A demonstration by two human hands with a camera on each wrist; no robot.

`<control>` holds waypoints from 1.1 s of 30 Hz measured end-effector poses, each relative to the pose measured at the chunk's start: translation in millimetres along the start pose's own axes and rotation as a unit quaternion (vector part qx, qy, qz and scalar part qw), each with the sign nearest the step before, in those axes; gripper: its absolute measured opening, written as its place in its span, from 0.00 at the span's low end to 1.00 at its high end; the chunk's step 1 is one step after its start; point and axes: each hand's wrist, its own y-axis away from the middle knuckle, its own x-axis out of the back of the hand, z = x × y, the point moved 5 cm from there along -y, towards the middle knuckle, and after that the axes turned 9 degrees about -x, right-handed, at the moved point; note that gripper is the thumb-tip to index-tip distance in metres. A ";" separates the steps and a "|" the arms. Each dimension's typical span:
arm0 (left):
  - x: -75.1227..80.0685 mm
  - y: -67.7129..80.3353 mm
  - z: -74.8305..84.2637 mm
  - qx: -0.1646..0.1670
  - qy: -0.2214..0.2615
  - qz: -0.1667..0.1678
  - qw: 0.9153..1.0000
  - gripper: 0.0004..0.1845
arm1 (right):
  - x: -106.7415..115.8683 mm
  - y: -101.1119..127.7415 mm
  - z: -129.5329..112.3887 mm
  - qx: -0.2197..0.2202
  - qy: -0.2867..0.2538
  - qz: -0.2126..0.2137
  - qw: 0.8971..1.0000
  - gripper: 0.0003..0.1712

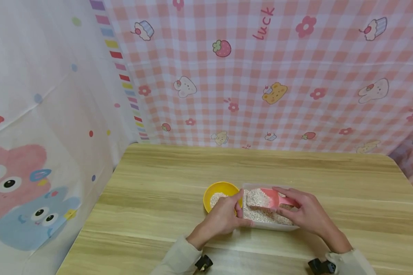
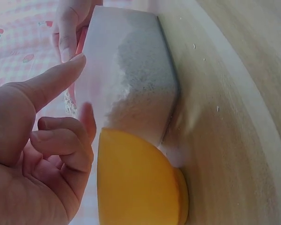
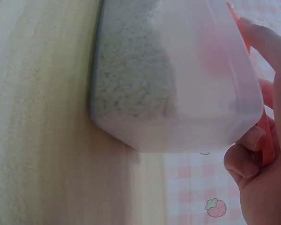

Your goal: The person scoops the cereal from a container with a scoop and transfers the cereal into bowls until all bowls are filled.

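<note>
A: Start with the biggest thing. What fills the view?

B: A pink checked cloth (image 1: 261, 76) with cupcakes, strawberries and bears hangs behind, and a white cloth with cartoon animals (image 1: 38, 152) hangs to the left. Below them lies a wooden table (image 1: 179, 172), light in colour with a streaked grain.

A: And on the table?

B: A clear plastic box (image 1: 272, 225) of pale grain stands near the front edge, roughly in the middle. Just to its left, touching or nearly touching it, sits a yellow bowl (image 1: 220, 188) with a little of the same grain inside.

A: What are the hands doing?

B: The left hand (image 1: 223, 217) rests against the left end of the box, between box and bowl. From the left wrist view its forefinger lies straight along the box wall while the other fingers curl loosely; it seems to steady the box more than clasp it, though the angle is poor.

A: The right one?

B: The right hand (image 1: 306, 214) grips the handle of a pink scoop (image 1: 266, 198), fingers wrapped round it above the right half of the box. The scoop's mouth lies in the box, loaded with grain.

A: Anything smaller?

B: A few stray grains (image 2: 205, 58) lie on the wood beside the box, and pale sleeve cuffs cover both wrists.
</note>
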 end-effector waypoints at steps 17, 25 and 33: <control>42.6 24.8 -23.7 -0.014 0.035 0.090 0.995 0.41 | 1.0 1.4 0.2 -0.002 -0.011 0.027 1.000 0.31; 56.2 36.1 -52.2 0.034 0.059 0.112 0.991 0.51 | 0.1 1.3 0.7 -0.005 0.003 0.025 1.000 0.32; 51.5 37.3 -78.7 0.054 0.069 0.066 0.994 0.61 | -0.5 0.9 0.8 -0.004 0.002 0.018 1.000 0.32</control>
